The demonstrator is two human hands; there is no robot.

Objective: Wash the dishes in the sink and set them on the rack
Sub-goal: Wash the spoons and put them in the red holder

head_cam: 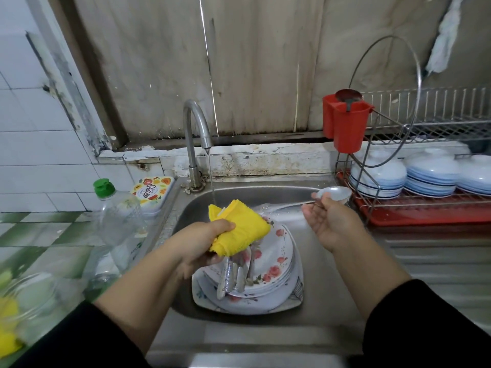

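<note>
A stack of floral plates lies in the steel sink on a square plate, with several pieces of cutlery on top. My left hand grips a folded yellow cloth above the plates, just under the running water. My right hand is over the sink's right side, and its fingertips pinch a small white bowl near the dish rack. The rack has a red tray and holds several upturned white bowls.
The tap runs at the sink's back. A red utensil holder hangs on the rack's left corner. A clear soap bottle with a green cap and a patterned tin stand left of the sink. A ribbed drainboard lies to the right.
</note>
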